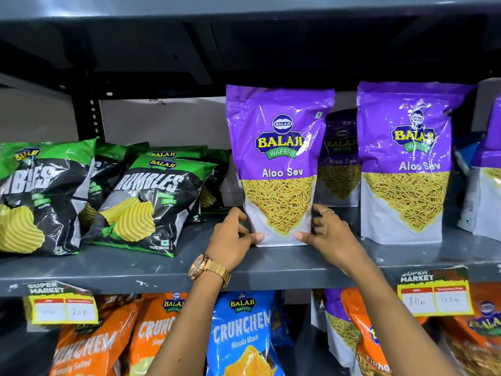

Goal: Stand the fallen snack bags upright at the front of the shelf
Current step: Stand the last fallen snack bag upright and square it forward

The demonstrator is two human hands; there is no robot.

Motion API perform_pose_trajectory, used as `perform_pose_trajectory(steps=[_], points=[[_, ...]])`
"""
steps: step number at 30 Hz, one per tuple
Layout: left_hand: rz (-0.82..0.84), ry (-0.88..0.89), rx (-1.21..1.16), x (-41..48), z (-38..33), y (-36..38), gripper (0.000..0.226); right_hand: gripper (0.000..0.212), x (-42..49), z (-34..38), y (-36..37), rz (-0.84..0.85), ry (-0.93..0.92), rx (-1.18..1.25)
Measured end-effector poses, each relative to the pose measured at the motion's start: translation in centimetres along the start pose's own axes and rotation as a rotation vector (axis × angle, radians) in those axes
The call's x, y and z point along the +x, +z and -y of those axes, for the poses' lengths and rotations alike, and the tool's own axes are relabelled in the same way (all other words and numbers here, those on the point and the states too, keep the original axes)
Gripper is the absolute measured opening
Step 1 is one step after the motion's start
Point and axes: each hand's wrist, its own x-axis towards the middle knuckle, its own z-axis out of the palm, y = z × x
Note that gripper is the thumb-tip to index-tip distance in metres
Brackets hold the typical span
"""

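Head view:
Aloo Sev bag (279, 164): upright, frame centre, at front of shelf (162, 270).
Left hand (233, 237): fingers pinching bag's lower left corner.
Right hand (329, 234): fingers clamping lower right edge.
Rumbles bags (146, 204): leaning, left.

Gold mesh-band watch (208, 270) on left wrist; thin ring (328, 210) on right hand.

Grey metal shelving (162, 270) (perforated dark upright (93, 115)), pale back wall (162, 120).
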Motion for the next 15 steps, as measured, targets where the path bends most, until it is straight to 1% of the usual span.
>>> perform_pose_trajectory(steps=[6, 10, 15], points=[[-0.017, -0.039, -0.03, 0.0, 0.1, -0.1, 0.034, 0.076, -0.3, 0.0, -0.1, 0.055, -0.019, -0.061], [-0.028, -0.139, -0.161, -0.1, 0.5, -1.0, 0.038, 0.079, -0.6, 0.1, 0.4, 0.082, -0.04, -0.129], [0.016, -0.148, -0.2, -0.3, 0.8, -1.3, 0.033, 0.081, -0.8, -0.6, 0.4, -0.026, -0.028, -0.112]])
